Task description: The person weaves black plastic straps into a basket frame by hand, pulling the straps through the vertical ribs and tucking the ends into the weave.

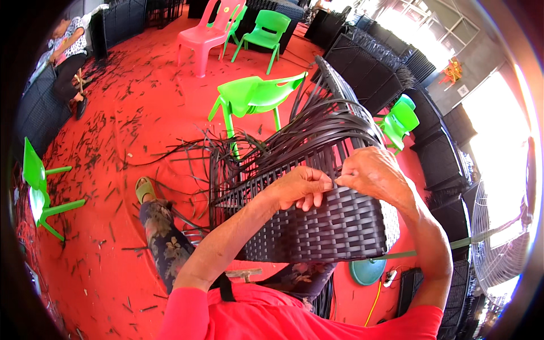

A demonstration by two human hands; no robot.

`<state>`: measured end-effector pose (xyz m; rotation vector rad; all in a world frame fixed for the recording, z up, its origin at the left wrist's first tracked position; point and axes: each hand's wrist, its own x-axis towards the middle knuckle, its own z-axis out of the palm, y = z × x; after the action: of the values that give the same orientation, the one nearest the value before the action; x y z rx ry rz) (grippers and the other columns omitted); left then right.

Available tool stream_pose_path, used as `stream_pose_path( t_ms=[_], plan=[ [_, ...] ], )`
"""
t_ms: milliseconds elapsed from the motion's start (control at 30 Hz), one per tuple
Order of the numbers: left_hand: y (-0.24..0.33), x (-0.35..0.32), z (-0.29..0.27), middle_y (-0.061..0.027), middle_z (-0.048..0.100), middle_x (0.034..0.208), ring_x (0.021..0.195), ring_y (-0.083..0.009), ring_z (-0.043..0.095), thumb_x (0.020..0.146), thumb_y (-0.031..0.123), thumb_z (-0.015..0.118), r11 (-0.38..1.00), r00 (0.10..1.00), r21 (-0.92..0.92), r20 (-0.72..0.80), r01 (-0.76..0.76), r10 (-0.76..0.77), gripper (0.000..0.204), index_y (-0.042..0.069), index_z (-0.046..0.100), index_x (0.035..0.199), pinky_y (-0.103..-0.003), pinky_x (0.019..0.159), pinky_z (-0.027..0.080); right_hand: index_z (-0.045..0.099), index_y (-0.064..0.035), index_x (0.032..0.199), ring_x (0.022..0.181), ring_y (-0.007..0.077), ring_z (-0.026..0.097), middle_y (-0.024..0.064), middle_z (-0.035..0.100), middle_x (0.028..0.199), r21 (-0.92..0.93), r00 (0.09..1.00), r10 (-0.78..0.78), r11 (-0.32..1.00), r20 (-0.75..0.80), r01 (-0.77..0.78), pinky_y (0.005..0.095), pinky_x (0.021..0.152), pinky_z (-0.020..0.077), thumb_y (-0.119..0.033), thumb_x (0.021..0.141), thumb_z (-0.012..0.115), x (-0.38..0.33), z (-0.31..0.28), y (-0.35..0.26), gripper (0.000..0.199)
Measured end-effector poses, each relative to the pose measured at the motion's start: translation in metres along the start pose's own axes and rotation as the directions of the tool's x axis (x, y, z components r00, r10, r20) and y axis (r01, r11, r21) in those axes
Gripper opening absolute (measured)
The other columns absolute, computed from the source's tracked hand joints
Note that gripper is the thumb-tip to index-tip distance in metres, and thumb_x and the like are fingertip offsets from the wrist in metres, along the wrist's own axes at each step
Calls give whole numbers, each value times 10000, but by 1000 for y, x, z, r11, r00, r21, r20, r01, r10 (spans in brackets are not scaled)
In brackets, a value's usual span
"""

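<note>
A half-woven black wicker furniture panel [317, 229] stands tilted across my lap, its lower part a tight weave of flat plastic strips. Over its upper frame hangs a bundle of long loose black strips [334, 122]. My left hand [304, 187] is closed in a pinch at the upper edge of the weave, its other fingers curled against the front. Right beside it, my right hand [374, 173] is closed too, thumb and forefinger pinching at the same spot. A short bit of black strip shows between the fingertips of both hands.
Green plastic chairs [249, 97] and a pink chair [204, 37] stand ahead. Strip scraps litter the red floor [113, 170]. At the right are a wire-cage fan [501, 243], its round green base [367, 272] and a yellow cable [374, 303]. A seated person [71, 51] is at far left.
</note>
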<state>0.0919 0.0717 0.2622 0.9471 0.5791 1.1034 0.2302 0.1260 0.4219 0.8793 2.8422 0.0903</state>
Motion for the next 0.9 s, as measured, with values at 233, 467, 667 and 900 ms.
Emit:
stream_pose_path(
  t_ms=[233, 467, 667, 900],
  plan=[
    [-15, -18, 24, 23, 529, 578, 479, -29, 449, 899, 200, 624, 597, 735, 742, -214, -306, 643, 145, 63, 659, 865, -189, 400, 311, 658, -71, 851, 631, 280, 582, 89, 575, 678, 26, 966, -173, 983, -192, 182, 397, 576, 438, -156, 721, 733, -7, 5, 4, 173],
    [-43, -35, -16, 43, 472, 519, 394, -21, 362, 901, 243, 632, 994, 953, 5, -284, 109, -103, 178, 72, 654, 857, -186, 358, 245, 665, -89, 827, 748, 313, 599, 91, 603, 750, -92, 959, -231, 972, -166, 218, 443, 664, 453, -182, 805, 642, 2, 8, -12, 99],
    [-59, -42, -31, 44, 472, 526, 396, -21, 366, 898, 272, 652, 994, 980, -100, -197, -42, 21, 203, 71, 660, 867, -183, 355, 246, 640, -57, 755, 679, 349, 599, 130, 586, 674, -78, 960, -214, 970, 182, 231, 444, 621, 456, -206, 802, 619, 23, 29, -26, 158],
    [-54, -39, -37, 1, 511, 532, 385, -65, 411, 952, 269, 555, 938, 995, -344, -100, -51, 17, 248, 52, 628, 1050, -198, 350, 299, 609, -32, 649, 616, 384, 566, 186, 561, 607, 268, 967, 31, 958, 252, -101, 454, 600, 456, -259, 678, 585, 29, 21, -31, 230]
  ],
)
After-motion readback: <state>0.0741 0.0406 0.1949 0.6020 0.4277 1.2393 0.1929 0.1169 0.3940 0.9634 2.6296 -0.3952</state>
